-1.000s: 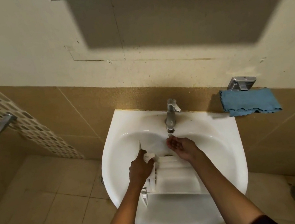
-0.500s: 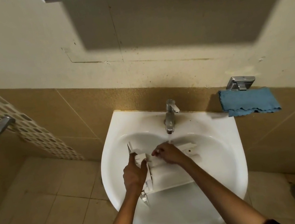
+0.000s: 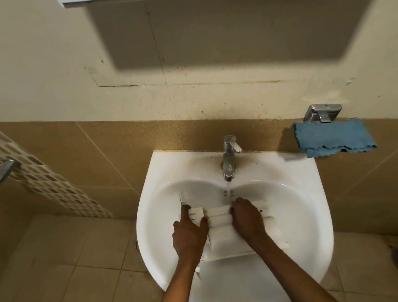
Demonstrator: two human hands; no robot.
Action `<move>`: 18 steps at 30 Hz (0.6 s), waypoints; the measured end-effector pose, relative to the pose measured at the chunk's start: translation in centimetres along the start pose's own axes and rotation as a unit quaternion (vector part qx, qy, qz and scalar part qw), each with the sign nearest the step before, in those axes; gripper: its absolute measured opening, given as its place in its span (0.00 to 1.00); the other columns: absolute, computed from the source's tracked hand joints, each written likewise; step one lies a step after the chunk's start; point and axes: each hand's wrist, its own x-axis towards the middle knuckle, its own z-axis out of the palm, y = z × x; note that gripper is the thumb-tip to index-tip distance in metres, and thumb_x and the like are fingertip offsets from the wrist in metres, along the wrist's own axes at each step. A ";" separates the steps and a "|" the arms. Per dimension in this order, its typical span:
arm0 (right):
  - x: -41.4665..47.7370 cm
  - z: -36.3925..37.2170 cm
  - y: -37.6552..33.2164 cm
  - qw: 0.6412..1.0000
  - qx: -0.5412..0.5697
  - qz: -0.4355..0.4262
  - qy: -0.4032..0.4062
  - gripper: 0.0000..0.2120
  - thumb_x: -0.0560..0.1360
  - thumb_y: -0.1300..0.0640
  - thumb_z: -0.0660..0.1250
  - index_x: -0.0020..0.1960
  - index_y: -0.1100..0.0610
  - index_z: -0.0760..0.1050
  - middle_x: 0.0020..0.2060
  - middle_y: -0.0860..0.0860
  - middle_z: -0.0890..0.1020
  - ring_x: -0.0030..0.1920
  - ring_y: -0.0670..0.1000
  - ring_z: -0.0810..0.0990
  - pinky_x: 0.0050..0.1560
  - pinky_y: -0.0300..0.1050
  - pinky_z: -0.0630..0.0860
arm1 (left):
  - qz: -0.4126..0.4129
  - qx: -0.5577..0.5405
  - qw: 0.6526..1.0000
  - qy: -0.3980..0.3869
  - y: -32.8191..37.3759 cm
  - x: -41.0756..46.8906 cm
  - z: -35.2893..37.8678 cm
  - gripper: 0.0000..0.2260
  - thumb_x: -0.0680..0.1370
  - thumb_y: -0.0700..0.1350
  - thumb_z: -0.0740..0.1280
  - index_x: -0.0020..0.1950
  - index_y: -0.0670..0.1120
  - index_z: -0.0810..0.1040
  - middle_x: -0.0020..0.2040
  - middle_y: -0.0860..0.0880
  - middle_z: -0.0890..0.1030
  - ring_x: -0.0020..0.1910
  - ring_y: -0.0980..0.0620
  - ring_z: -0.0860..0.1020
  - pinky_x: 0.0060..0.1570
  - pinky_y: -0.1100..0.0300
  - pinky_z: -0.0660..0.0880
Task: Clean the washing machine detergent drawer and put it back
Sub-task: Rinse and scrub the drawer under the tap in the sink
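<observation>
Now our left hand [image 3: 189, 234] clamps the left end of the detergent drawer [image 3: 225, 241], right hand [image 3: 249, 221] curled over its middle, below the faucet [image 3: 229, 156].

no text can be read; faint marks on the detergent drawer [image 3: 223, 241] may be lettering.

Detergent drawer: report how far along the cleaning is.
Done: the white plastic detergent drawer lies in the white ceramic sink. In hand: the left hand grips its end, the right hand holds it under the running chrome tap. Left: drying, perhaps with the blue cloth, and refitting.
</observation>
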 end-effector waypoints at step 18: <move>-0.9 1.9 0.4 0.992 0.091 -0.086 -0.012 0.23 0.68 0.73 0.56 0.58 0.60 0.78 0.56 0.58 0.79 0.58 0.57 0.77 0.59 0.40 0.68 | 0.013 0.013 1.000 0.001 0.3 0.7 -1.6 0.25 0.76 0.53 0.64 0.71 0.51 0.62 0.56 0.39 0.74 0.56 0.38 0.76 0.52 0.52 0.72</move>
